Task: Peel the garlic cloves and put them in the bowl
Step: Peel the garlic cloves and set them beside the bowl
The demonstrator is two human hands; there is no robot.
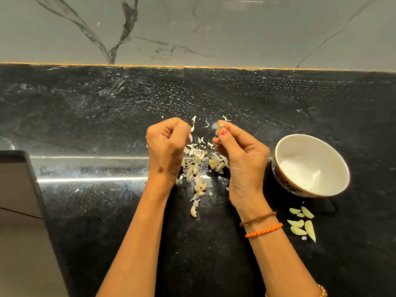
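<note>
1. We see the black speckled stone surface run back to a thin orange strip under a grey veined marble wall; bare room lies behind and to the left of the hands.
2. We find no readable writing or brand.
3. We note our left hand curled into a fist; whether it holds a papery skin we cannot tell.
4. Our right hand pinches a small garlic clove at its fingertips.
5. A heap of dry, flaky garlic skins and unpeeled cloves lies between the wrists.
6. The white ceramic bowl with patterned outside stands right, tilted in view.
7. Smooth pale peeled garlic cloves lie on the surface near the bowl.
</note>
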